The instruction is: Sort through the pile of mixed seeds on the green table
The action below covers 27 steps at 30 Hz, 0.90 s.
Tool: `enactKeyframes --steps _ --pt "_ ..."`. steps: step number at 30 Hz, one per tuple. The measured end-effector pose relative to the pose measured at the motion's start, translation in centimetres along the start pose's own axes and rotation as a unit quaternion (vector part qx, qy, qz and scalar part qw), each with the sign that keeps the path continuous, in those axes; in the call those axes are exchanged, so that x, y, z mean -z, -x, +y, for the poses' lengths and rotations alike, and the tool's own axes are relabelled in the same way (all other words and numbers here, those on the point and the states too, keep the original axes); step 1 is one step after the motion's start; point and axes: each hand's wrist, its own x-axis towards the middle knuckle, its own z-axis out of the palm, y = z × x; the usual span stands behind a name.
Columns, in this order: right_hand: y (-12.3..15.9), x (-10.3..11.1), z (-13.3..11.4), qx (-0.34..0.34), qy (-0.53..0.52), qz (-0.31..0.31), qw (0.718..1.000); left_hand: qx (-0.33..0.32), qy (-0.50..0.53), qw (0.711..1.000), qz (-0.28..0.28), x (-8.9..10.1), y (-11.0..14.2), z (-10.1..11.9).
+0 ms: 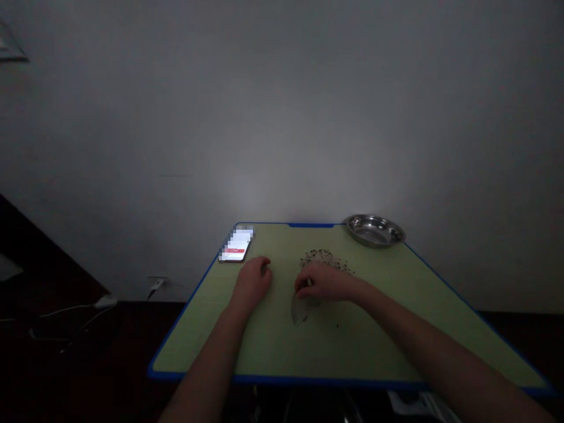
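Note:
My right hand (324, 282) is above the middle of the table, with thumb and fingertips drawn together at the upper edge of a clear, see-through container (299, 311). Most of that container is hidden under the hand, so its exact shape is unclear. A dark speck shows at its lower side. Just beyond the hand lies a scattered pile of small dark bean-like pieces (323, 256), partly covered by it. One loose dark piece (337, 325) is on the near side. My left hand (254, 281) rests on the tabletop, fingers loosely curled, thumb apart from the index finger, holding nothing visible.
A lit phone (237, 244) lies at the table's far left edge. At the far right corner sits a shallow metal bowl (375, 230). The green table (273, 346) has a blue rim and stands by a grey wall. Cables and a power strip (106, 302) are on the left.

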Motion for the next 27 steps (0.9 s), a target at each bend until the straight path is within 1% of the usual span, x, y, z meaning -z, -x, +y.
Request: enactKeyframes --steps 7,11,16,20,24,27 --pt "2.4 -0.6 0.0 -0.010 -0.025 -0.006 1.000 0.005 -0.006 1.000 -0.011 0.3 0.0 0.3" --pt "3.4 -0.5 0.1 -0.024 -0.039 0.006 0.999 0.010 -0.004 1.000 -0.011 0.5 0.0 0.4" --pt "4.8 0.3 1.7 -0.085 -0.034 0.046 0.995 0.008 -0.002 1.000 -0.012 0.2 -0.1 0.0" --pt "6.9 0.7 3.6 -0.160 -0.027 0.081 0.983 0.004 -0.006 1.000 -0.005 0.1 -0.2 -0.2" --pt "9.1 0.1 4.4 -0.202 -0.031 0.116 0.972 0.004 -0.011 1.000 -0.009 0.2 -0.1 0.0" --pt "9.7 -0.8 4.1 -0.225 -0.041 0.128 0.965 0.007 -0.009 1.000 -0.008 0.3 -0.1 0.2"
